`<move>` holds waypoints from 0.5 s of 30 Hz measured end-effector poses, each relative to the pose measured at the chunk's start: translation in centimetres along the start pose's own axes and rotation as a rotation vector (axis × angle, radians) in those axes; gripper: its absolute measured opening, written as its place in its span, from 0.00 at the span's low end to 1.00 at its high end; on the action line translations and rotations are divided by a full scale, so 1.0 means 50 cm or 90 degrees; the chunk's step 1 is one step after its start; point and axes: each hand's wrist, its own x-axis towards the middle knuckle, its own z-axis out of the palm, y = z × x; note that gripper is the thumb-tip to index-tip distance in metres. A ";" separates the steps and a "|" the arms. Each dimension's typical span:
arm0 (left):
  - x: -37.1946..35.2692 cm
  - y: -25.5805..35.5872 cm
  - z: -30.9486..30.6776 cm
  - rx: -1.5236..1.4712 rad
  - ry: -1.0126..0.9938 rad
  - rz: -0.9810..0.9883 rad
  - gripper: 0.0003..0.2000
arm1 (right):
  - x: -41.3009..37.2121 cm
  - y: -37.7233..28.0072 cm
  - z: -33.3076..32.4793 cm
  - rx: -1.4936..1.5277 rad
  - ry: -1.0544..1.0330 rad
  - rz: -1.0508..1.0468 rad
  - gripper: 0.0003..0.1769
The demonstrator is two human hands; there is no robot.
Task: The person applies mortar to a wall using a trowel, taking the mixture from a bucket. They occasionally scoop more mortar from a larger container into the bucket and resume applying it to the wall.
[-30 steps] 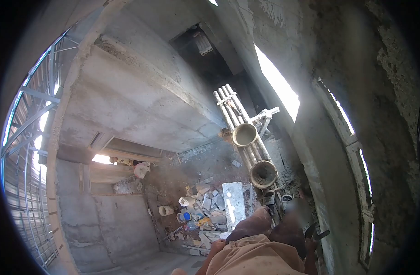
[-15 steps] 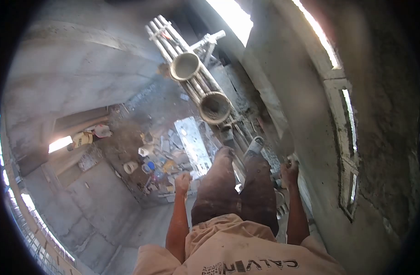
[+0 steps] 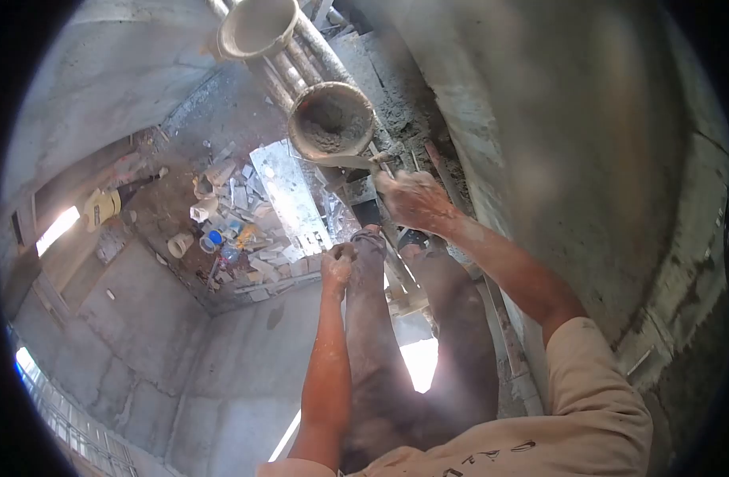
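My right hand [image 3: 416, 200] is closed around the handle of a trowel [image 3: 341, 161], whose blade lies at the near rim of a round mortar pan [image 3: 295, 137]. Grey wet mortar [image 3: 333, 131] partly fills that pan. Beyond it, a second round pan [image 3: 257, 32] sits on the same bamboo poles [image 3: 305, 67]. Beside my left knee, my left hand [image 3: 338, 266] has its fingers curled; whether anything is inside them is hidden.
I am high up on bamboo poles beside a plastered wall [image 3: 555, 175]. Far below, rubble and broken tiles [image 3: 237, 195], a blue-topped container [image 3: 212, 240] and a pale board [image 3: 285, 191] lie on the floor. Another person [image 3: 102, 208] is at the lower left.
My right hand has moved from beside the wall at my right knee forward to the nearer pan, carrying the trowel. I have bent closer, and my left hand has come nearer my knee.
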 end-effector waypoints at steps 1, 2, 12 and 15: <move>0.049 -0.026 0.019 -0.016 0.003 0.006 0.17 | 0.041 -0.018 -0.010 -0.014 -0.013 -0.047 0.19; 0.103 -0.063 0.032 -0.029 0.008 0.009 0.17 | 0.071 -0.012 -0.001 -0.012 0.049 -0.133 0.18; 0.418 -0.022 0.159 -0.180 -0.026 -0.003 0.27 | 0.047 0.232 0.228 0.010 0.145 0.088 0.11; 0.506 0.038 0.201 -0.443 -0.053 -0.096 0.35 | -0.071 0.251 0.303 0.108 0.139 0.173 0.08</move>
